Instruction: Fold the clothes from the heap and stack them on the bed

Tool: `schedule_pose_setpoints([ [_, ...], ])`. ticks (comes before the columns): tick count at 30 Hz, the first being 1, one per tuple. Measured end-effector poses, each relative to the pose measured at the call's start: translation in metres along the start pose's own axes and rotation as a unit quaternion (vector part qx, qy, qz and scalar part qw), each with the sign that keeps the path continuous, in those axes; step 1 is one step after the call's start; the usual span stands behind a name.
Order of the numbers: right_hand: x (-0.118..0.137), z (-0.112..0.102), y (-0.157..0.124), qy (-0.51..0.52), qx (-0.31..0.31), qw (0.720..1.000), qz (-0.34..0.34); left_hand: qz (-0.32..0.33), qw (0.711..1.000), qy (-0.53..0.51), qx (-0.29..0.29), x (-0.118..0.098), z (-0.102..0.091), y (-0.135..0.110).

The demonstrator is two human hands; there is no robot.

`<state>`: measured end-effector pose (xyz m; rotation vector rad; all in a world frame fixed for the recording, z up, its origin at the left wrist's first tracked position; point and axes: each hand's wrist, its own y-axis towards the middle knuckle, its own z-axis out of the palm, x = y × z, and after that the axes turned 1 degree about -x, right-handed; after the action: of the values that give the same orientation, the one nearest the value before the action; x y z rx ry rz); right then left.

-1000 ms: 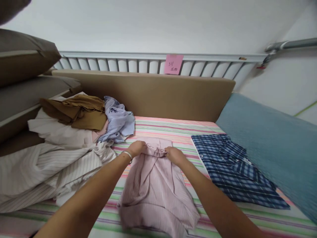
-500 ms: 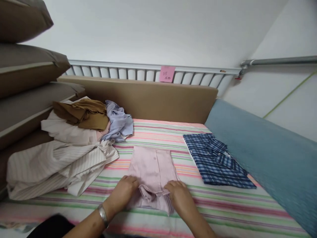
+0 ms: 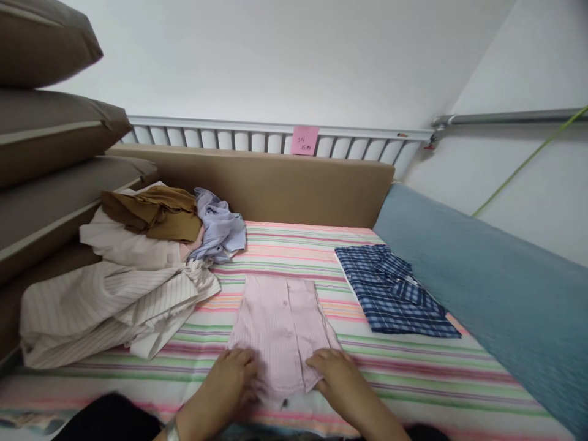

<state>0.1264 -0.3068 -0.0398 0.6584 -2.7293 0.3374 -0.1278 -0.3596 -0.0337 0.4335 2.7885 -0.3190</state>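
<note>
While I watched from afar through the head camera, the pink garment [image 3: 275,324] lay on the striped sheet [image 3: 294,251], straight ahead of the person, buttons upward and near edge close to the sheet's front border. The left hand [image 3: 233,375] was set against its near left side, fingers bent and close together; the right hand [image 3: 337,375] met its near right corner, thumb side inward. I could not tell whether either pinched the cloth or only pressed on it, since the palms and undersides were hidden from me.

My worry was the layers. If the hands drew apart unevenly, I judged, the top panel could skew off the one beneath, because the thin ribbed fabric looked slippery and the right side already bulged past the straight line of the button strip. A pull toward the body might drag the near edge over the border, as so little sheet showed there. Pressing hard could also ruck up the sheet, and the garment with it.

To the right, the blue plaid shirt [image 3: 390,294] lay well apart; a wide sweep of the right arm might knock its neat edges askew. On the left, the cream pinstriped garment [image 3: 114,306] sprawled loosely, so a careless left elbow could catch it.
</note>
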Motion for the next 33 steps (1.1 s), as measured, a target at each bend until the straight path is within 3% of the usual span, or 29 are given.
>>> schedule_pose_setpoints([
  [2, -0.002, -0.01, 0.002, 0.065, -0.007, 0.998, -0.007, -0.014, 1.0, -0.009, -0.002, -0.001, -0.011, -0.001],
  [5, 0.001, -0.013, 0.017, 0.087, -0.093, 0.992, 0.012, -0.018, 0.997, 0.001, -0.074, 0.0, -0.015, 0.012],
  [7, 0.003, 0.001, 0.031, 0.064, -0.136, 0.989, 0.019, -0.012, 0.992, 0.023, -0.125, 0.003, -0.002, 0.027],
  [12, -0.001, 0.046, 0.048, 0.054, -0.128, 0.99, -0.005, 0.01, 0.987, 0.045, -0.154, 0.017, 0.045, 0.048],
  [16, -0.025, 0.046, 0.042, 0.126, -0.214, 0.969, 0.023, -0.023, 0.968, -0.065, -0.241, 0.034, 0.057, 0.043],
  [19, -0.052, 0.043, 0.033, 0.249, -0.294, 0.911, 0.149, -0.161, 0.891, -0.264, -0.332, 0.052, 0.061, 0.038],
  [21, -0.066, 0.045, 0.027, 0.36, -0.287, 0.854, 0.241, -0.248, 0.821, -0.393, -0.331, 0.063, 0.062, 0.036],
  [23, -0.069, 0.05, 0.022, 0.464, -0.253, 0.803, 0.275, -0.294, 0.775, -0.477, -0.292, 0.066, 0.058, 0.035],
  [29, -0.023, 0.058, 0.016, 0.674, -0.166, 0.656, 0.298, -0.311, 0.742, -0.567, -0.175, 0.041, 0.035, 0.034],
  [31, -0.008, 0.057, 0.016, 0.685, -0.153, 0.644, 0.305, -0.309, 0.73, -0.591, -0.152, 0.03, 0.033, 0.034],
  [33, -0.001, 0.057, 0.017, 0.673, -0.137, 0.657, 0.309, -0.3, 0.73, -0.599, -0.139, 0.022, 0.034, 0.034],
])
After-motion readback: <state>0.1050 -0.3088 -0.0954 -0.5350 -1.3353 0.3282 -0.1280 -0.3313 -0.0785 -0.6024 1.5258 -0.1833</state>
